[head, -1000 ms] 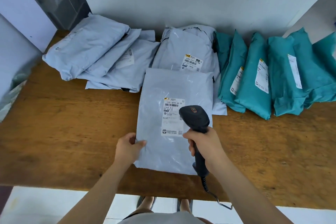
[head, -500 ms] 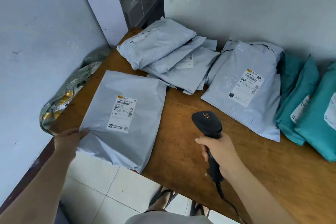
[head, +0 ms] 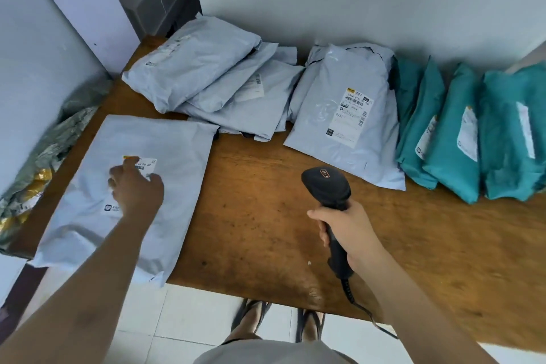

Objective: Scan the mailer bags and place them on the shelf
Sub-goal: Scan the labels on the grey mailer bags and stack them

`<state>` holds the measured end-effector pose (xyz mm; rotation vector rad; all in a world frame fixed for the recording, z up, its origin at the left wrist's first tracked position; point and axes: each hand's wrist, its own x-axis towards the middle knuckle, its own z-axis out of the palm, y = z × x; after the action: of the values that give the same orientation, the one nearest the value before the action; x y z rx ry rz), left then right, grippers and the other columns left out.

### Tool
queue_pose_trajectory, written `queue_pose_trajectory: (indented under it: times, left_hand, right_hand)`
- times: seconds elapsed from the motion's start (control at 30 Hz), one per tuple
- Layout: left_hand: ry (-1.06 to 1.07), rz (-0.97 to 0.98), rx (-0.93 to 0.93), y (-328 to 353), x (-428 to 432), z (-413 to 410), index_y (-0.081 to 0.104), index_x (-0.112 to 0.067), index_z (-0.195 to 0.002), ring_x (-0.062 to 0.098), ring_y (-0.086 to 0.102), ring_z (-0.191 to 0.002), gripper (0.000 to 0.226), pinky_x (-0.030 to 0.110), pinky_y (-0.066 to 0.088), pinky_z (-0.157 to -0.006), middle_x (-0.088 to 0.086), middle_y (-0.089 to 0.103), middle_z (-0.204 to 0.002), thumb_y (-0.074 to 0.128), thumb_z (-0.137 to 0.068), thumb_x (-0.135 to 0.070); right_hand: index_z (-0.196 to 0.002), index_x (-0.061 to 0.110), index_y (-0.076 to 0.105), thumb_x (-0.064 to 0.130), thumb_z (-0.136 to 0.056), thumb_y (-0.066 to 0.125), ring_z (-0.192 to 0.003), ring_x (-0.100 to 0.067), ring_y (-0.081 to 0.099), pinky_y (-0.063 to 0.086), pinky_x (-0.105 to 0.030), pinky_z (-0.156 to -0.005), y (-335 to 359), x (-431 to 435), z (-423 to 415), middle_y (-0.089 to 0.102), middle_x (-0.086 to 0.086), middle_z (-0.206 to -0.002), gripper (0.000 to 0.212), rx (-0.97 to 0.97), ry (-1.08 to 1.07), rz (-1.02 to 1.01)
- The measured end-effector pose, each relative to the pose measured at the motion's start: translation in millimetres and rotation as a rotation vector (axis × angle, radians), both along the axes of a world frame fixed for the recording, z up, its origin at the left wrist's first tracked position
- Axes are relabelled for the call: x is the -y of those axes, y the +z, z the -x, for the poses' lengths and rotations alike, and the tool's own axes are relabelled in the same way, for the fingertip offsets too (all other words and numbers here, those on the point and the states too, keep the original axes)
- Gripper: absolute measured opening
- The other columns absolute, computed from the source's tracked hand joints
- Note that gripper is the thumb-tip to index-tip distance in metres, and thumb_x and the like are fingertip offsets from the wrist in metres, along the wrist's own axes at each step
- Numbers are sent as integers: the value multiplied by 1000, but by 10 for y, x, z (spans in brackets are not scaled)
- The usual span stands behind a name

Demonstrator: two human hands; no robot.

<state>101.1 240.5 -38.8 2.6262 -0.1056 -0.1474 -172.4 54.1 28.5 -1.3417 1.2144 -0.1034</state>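
A flat grey mailer bag (head: pixel 177 156) with a white barcode label lies at the left end of the wooden table (head: pixel 260 224), its near corner hanging over the edge. My left hand (head: pixel 137 189) rests on top of it, fingers spread over the label and covering part of it. My right hand (head: pixel 345 230) grips a black barcode scanner (head: pixel 325 183) by its handle, head up, above the bare middle of the table. The scanner's cable trails off the front edge.
A pile of grey mailers (head: pixel 201 68) lies at the back left, and one labelled grey mailer (head: pixel 339 115) leans beside it. Several teal mailers (head: pixel 449 139) stand at the right. A crumpled silver bag (head: pixel 44 151) sits against the left wall. Sandalled feet (head: pixel 251 316) show below.
The grey mailer has slid from the table's middle to its left end. My left hand moved from the bag's near edge onto its label. The scanner stayed in my right hand.
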Motion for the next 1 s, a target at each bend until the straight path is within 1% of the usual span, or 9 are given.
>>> queue_pose_trajectory:
  times: [0.2, 0.43, 0.53, 0.6, 0.67, 0.73, 0.83, 0.9, 1.0]
  left_hand:
    - [-544, 248, -100, 0, 1343, 693, 49, -8, -128, 31, 46, -120, 40, 42, 40, -102, 17, 49, -127, 54, -89, -13]
    - [-901, 203, -156, -140, 2331, 1095, 37, -4, -139, 31, 35, -133, 50, 37, 30, -108, 18, 38, -142, 51, -93, -16]
    - [-893, 24, -224, -274, 2624, 1040, 6, 4, -148, 36, 19, -142, 77, 42, 21, -116, 22, 15, -155, 52, -94, -25]
    - [-807, -9, -322, -321, 2760, 1007, -3, 7, -147, 38, 15, -143, 91, 44, 18, -117, 24, 10, -156, 57, -91, -33]
    - [-686, 38, -363, -375, 2845, 955, 5, 7, -147, 40, 24, -139, 96, 46, 25, -114, 26, 22, -152, 64, -86, -39]
    - [-589, 154, -444, -419, 2880, 886, 27, 5, -142, 39, 41, -131, 91, 47, 36, -108, 22, 41, -142, 72, -77, -41]
    - [-540, 276, -579, -404, 2812, 906, 56, 4, -122, 36, 56, -115, 56, 47, 46, -99, 19, 59, -126, 74, -78, -27]
    - [-496, 348, -613, -344, 2716, 1006, 58, 4, -119, 35, 58, -112, 43, 41, 48, -95, 20, 60, -124, 70, -82, -15]
    - [-471, 462, -686, -216, 2488, 1265, 54, 2, -126, 31, 58, -109, 41, 38, 48, -88, 15, 59, -125, 63, -87, -8]
  right_hand:
    - [-56, 4, 52, 9, -80, 69, -36, -18, 42, 40, -23, -47, 119, 208, 327, 48, -9, -43, 31, -3, -150, 26]
    - [-62, 3, 54, 9, -81, 68, -37, -17, 42, 39, -23, -46, 220, 374, 773, 47, -9, -45, 24, -7, -249, 55]
    - [-68, 2, 55, 10, -80, 69, -37, -17, 41, 39, -23, -47, 240, 439, 949, 46, -7, -44, 19, 3, -271, 61]
    - [-71, 2, 55, 10, -79, 69, -37, -18, 41, 40, -25, -48, 244, 483, 1036, 46, -6, -43, 18, 11, -301, 53]
    - [-71, 3, 54, 10, -79, 69, -38, -19, 41, 40, -26, -50, 246, 523, 1090, 46, -5, -43, 18, 26, -326, 44]
    - [-68, 5, 54, 10, -79, 69, -38, -18, 41, 40, -26, -50, 253, 554, 1112, 46, -3, -42, 19, 41, -333, 35]
    - [-63, 8, 54, 10, -80, 69, -37, -17, 41, 40, -24, -48, 250, 584, 1093, 47, -5, -43, 23, 63, -302, 21]
    - [-60, 9, 53, 10, -81, 69, -37, -17, 41, 40, -23, -48, 234, 591, 1054, 47, -7, -45, 26, 79, -265, 8]
    - [-59, 10, 53, 12, -82, 69, -37, -17, 42, 40, -24, -50, 187, 582, 972, 48, -7, -46, 28, 71, -213, -18]
